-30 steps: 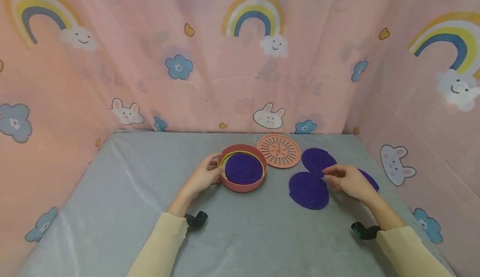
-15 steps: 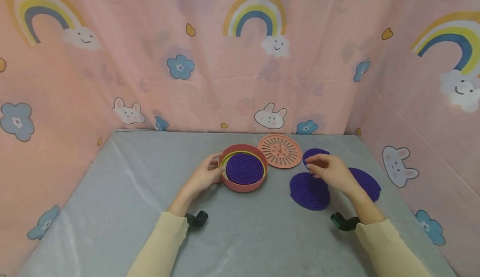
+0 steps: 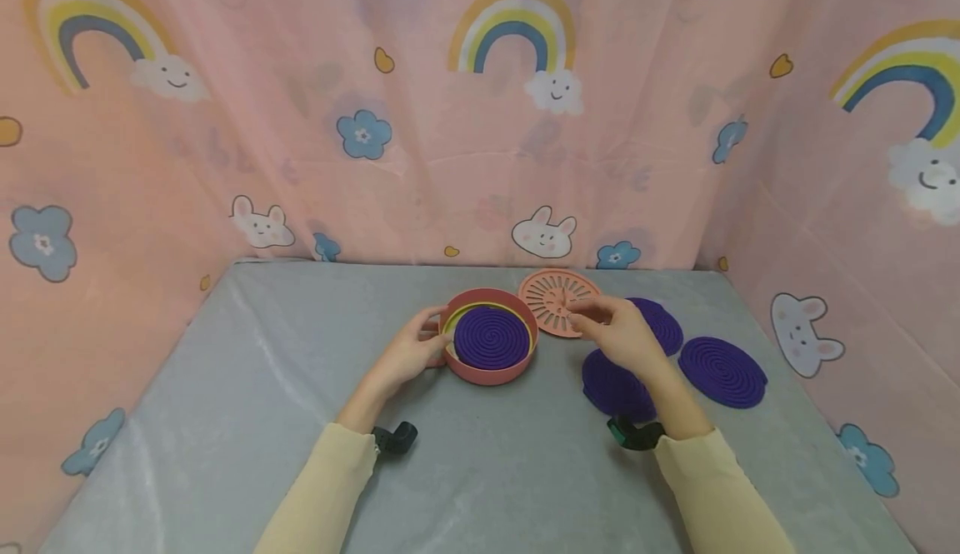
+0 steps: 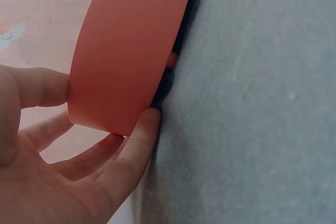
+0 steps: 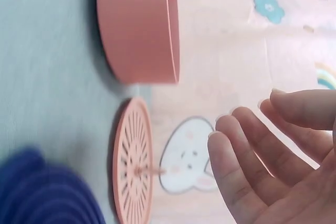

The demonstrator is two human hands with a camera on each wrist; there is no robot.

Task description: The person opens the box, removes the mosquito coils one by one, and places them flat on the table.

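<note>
With my left hand [image 3: 405, 352] I hold the round pink case [image 3: 489, 377] by its left side: the thumb is at the top edge, and the other fingers are bent around the wall, with one fingertip low near the table. The case stands upright on the grey tablecloth [image 3: 487, 479], a little in front of the back edge. Inside it I see a yellow ring [image 3: 468, 307] along the wall, and within this lies one purple spiral coaster [image 3: 491, 339].

My right hand [image 3: 617, 331] is half open and has hold of nothing; the fingers are loosely bent, and the thumb is apart from them. It is raised above the table, to the right of the case. In the head view its fingertips come in front of the slotted peach lid [image 3: 551, 300], which lies flat just beside the case, with a small peg standing in its centre.

On the right side of the table lie three more purple coasters: the front coaster [image 3: 611, 387] and the back coaster [image 3: 662, 325] are both partly covered by my right hand and arm, and the right-hand coaster [image 3: 722, 372] is fully seen. Behind everything hangs a pink curtain [image 3: 435, 179] with rainbows, flowers and rabbits
</note>
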